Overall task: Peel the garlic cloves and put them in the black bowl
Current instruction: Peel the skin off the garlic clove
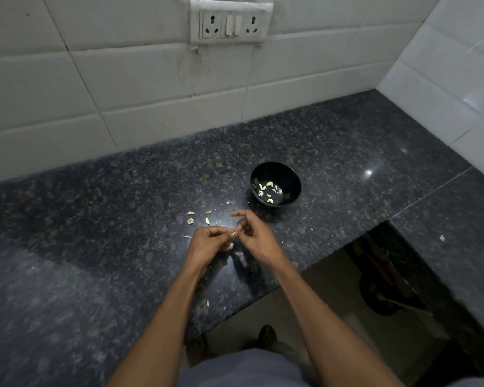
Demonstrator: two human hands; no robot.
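**Both hands pinch one garlic clove above the counter's front edge**

The left hand (207, 241) and the right hand (253, 233) meet above the dark granite counter (95, 219), near its front edge, and hold one small garlic clove (234, 234) between them; the left hand's fingers are curled with the clove pinched at their tips; the right hand pinches the clove's other side with thumb and curled fingers, while its index finger (239, 213) sticks out straight toward the back wall; how much skin is left on the clove cannot be told.

The black bowl (276, 183) stands on the counter just beyond the right hand, toward the back edge and clear of both hands; several pale peeled cloves (266, 189) lie in its bottom; loose cloves and scraps of skin (197, 216) are scattered on the surface left of the bowl, just beyond the left hand; one more pale scrap (207, 303) lies close to the front edge, between the forearms; a socket panel (231, 22) sits on the tiled wall behind.
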